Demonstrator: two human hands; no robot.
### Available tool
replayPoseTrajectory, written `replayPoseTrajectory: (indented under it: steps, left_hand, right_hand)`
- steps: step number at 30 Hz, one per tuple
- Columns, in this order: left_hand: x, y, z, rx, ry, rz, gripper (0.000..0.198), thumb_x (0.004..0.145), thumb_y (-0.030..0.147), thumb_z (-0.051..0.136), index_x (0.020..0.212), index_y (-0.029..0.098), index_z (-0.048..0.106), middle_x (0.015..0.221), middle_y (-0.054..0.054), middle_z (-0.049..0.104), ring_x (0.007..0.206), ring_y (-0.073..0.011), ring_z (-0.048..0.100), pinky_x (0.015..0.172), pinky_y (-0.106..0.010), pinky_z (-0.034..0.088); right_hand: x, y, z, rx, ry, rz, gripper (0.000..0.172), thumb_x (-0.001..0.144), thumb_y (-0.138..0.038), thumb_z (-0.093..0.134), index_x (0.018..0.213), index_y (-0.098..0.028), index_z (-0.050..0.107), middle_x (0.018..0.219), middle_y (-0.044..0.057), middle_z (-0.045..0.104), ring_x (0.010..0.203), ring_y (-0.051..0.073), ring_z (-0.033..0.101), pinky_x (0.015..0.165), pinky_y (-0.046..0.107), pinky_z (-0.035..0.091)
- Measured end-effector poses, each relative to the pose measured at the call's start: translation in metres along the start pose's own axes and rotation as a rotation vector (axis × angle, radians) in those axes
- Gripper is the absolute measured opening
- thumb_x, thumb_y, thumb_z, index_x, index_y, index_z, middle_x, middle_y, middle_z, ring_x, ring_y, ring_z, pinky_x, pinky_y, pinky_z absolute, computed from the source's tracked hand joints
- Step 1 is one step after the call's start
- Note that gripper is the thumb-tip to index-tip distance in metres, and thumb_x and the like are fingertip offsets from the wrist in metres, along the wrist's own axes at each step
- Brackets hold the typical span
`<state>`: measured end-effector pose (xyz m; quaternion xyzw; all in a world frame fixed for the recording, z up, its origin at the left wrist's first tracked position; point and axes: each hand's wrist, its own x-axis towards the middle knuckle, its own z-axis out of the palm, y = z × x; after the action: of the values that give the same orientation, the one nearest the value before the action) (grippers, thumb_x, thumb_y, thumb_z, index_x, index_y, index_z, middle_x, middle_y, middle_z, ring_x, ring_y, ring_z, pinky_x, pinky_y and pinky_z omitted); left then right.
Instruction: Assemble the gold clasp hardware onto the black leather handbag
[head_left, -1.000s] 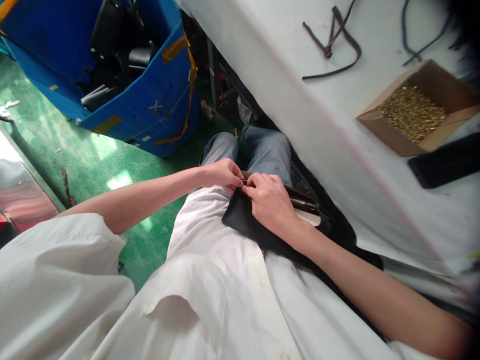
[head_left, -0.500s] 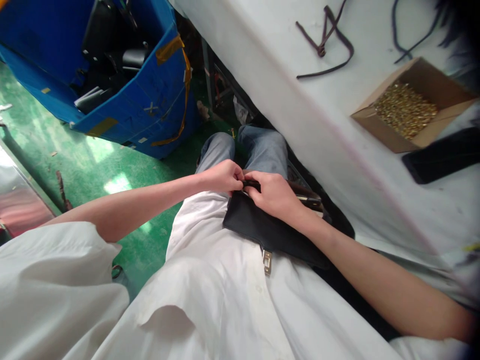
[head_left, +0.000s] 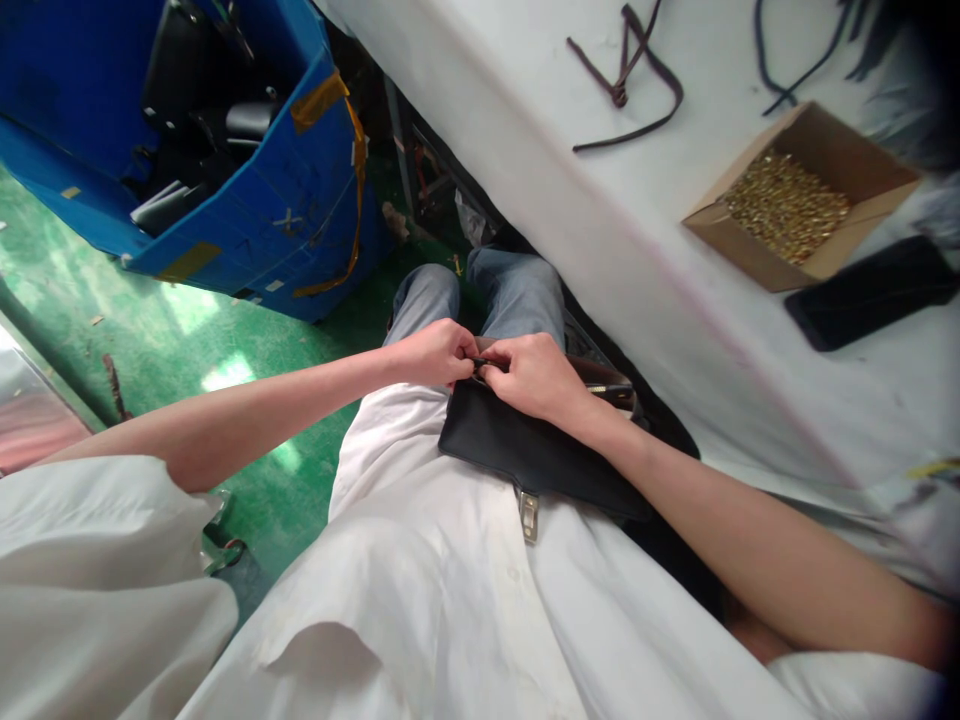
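Observation:
A black handbag (head_left: pixel 517 440) lies across my lap, its flap folded back toward me with a metal clasp (head_left: pixel 529 516) hanging at the flap's edge. Part of a gold zip (head_left: pixel 598 389) shows beyond my right wrist. At the bag's far left corner, my left hand (head_left: pixel 442 352) pinches a narrow dark strap (head_left: pixel 486 363). The fingertips of my right hand (head_left: pixel 534 374) are closed on the same strap, close beside the left ones. My fingers cover most of it, so how it joins the bag is hidden.
Left of my knees stands a blue bin (head_left: pixel 247 230) with several black bags inside. On the white table (head_left: pixel 600 230) to the right are a cardboard box (head_left: pixel 780 262) of small gold-coloured metal pieces, a black pouch-like item (head_left: pixel 862 300) and dark brown straps (head_left: pixel 667 75).
My right fingertips have drawn in closer to the left ones, and less of the strap shows between them. The whole view has shifted slightly; the bag stays on my lap.

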<state>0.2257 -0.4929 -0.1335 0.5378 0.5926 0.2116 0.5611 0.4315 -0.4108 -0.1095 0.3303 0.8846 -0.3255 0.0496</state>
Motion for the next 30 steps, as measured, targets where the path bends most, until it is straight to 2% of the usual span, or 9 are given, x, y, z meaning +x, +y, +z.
replayPoseTrajectory:
  steps: [2, 5, 14, 19, 23, 27, 30]
  left_hand:
    - [-0.001, 0.005, -0.001, 0.083, 0.012, 0.049, 0.016, 0.081, 0.016, 0.065, 0.084, 0.016, 0.080, 0.067, 0.000, 0.071, 0.060, -0.0142, 0.062, 0.051, -0.024, 0.037]
    - [-0.003, 0.012, -0.002, 0.129, -0.004, 0.105, 0.014, 0.083, 0.017, 0.065, 0.078, 0.016, 0.078, 0.065, 0.001, 0.069, 0.058, -0.0133, 0.057, 0.051, -0.026, 0.035]
    - [-0.005, 0.015, -0.005, 0.052, -0.096, 0.024, 0.021, 0.086, 0.021, 0.065, 0.090, 0.017, 0.085, 0.069, -0.001, 0.075, 0.062, -0.0167, 0.071, 0.053, -0.023, 0.045]
    - [-0.002, 0.019, -0.006, 0.047, -0.098, 0.009, 0.020, 0.081, 0.020, 0.065, 0.083, 0.017, 0.085, 0.067, -0.002, 0.074, 0.062, -0.0164, 0.069, 0.051, -0.023, 0.043]
    - [-0.002, 0.020, -0.006, 0.014, -0.120, 0.011, 0.024, 0.081, 0.018, 0.063, 0.086, 0.016, 0.086, 0.068, -0.002, 0.075, 0.063, -0.0169, 0.070, 0.052, -0.023, 0.044]
    - [-0.001, 0.017, -0.007, 0.026, -0.111, 0.044, 0.023, 0.083, 0.019, 0.062, 0.087, 0.015, 0.085, 0.069, -0.002, 0.075, 0.062, -0.0167, 0.069, 0.052, -0.024, 0.043]
    - [-0.002, 0.018, -0.008, 0.059, -0.099, 0.099, 0.022, 0.083, 0.019, 0.063, 0.087, 0.014, 0.084, 0.069, -0.002, 0.074, 0.062, -0.0153, 0.065, 0.054, -0.025, 0.041]
  right_hand:
    - [-0.002, 0.002, -0.004, 0.001, -0.026, -0.029, 0.025, 0.101, -0.029, 0.066, 0.108, -0.026, 0.090, 0.106, 0.006, 0.088, 0.097, 0.027, 0.080, 0.082, 0.033, 0.051]
    - [-0.006, 0.004, -0.010, -0.010, -0.091, -0.097, 0.028, 0.105, -0.029, 0.062, 0.109, -0.028, 0.090, 0.109, 0.006, 0.088, 0.100, 0.027, 0.079, 0.084, 0.033, 0.050]
    - [-0.016, -0.001, 0.001, -0.149, -0.014, -0.020, 0.028, 0.107, -0.032, 0.061, 0.099, -0.025, 0.087, 0.100, 0.009, 0.087, 0.091, 0.027, 0.078, 0.075, 0.036, 0.044]
    - [-0.015, -0.002, -0.005, -0.043, -0.053, 0.005, 0.027, 0.105, -0.031, 0.063, 0.102, -0.026, 0.089, 0.101, 0.007, 0.087, 0.090, 0.025, 0.078, 0.075, 0.034, 0.045]
    - [-0.015, 0.000, -0.009, 0.068, -0.106, 0.017, 0.026, 0.105, -0.031, 0.065, 0.099, -0.025, 0.089, 0.097, 0.006, 0.087, 0.088, 0.024, 0.077, 0.073, 0.032, 0.048]
    - [-0.017, 0.003, -0.004, 0.078, -0.034, 0.014, 0.025, 0.104, -0.031, 0.066, 0.115, -0.027, 0.088, 0.109, 0.005, 0.088, 0.097, 0.025, 0.079, 0.084, 0.031, 0.053]
    - [-0.021, 0.003, -0.003, 0.023, 0.033, -0.022, 0.025, 0.103, -0.032, 0.068, 0.117, -0.025, 0.087, 0.111, 0.006, 0.087, 0.100, 0.026, 0.080, 0.088, 0.033, 0.053]
